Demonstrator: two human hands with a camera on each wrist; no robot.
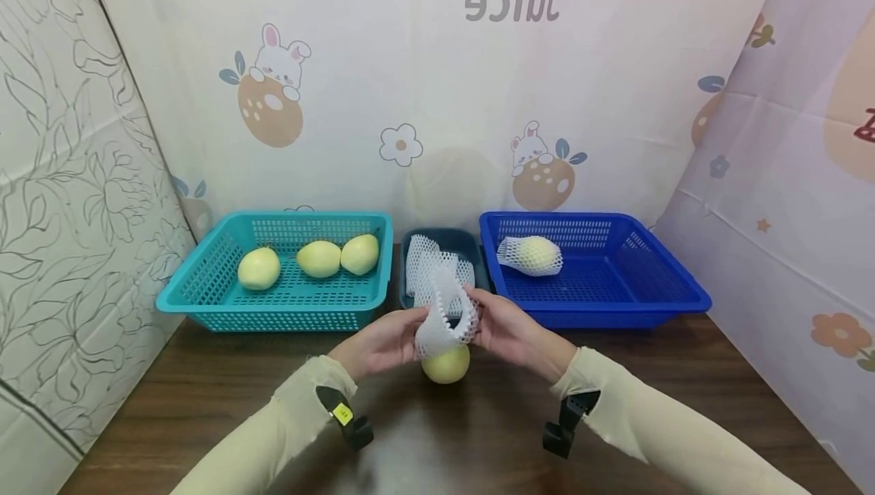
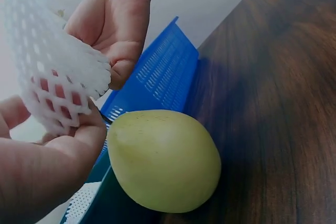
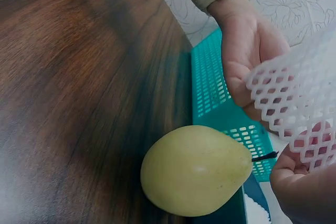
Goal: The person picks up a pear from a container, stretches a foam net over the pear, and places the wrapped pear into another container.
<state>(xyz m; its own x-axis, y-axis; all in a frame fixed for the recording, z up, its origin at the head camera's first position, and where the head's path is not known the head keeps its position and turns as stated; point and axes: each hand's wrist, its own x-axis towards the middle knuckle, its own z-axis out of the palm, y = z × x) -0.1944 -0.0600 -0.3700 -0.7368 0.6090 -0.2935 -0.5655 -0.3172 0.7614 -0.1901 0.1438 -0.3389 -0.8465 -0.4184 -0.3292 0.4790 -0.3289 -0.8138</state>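
Observation:
Between both hands a white foam net sleeve (image 1: 437, 332) is held with its mouth spread wide. My left hand (image 1: 390, 341) pinches one side of the rim, its fingers partly inside the mesh in the left wrist view. The opposite side is gripped by my right hand (image 1: 513, 332). Just below the sleeve a yellow-green pear (image 1: 446, 366) lies on the table; in the right wrist view the pear (image 3: 197, 171) shows its dark stem, bare of any net. Behind the hands, a small dark bin (image 1: 481, 271) holds more foam net sleeves (image 1: 422, 252).
At the left stands a teal basket (image 1: 273, 320) with three bare pears (image 1: 318, 259) in it. A blue basket (image 1: 595, 318) on the right contains one netted pear (image 1: 540, 255). A printed curtain (image 1: 424, 62) hangs behind the wooden table (image 1: 478, 434).

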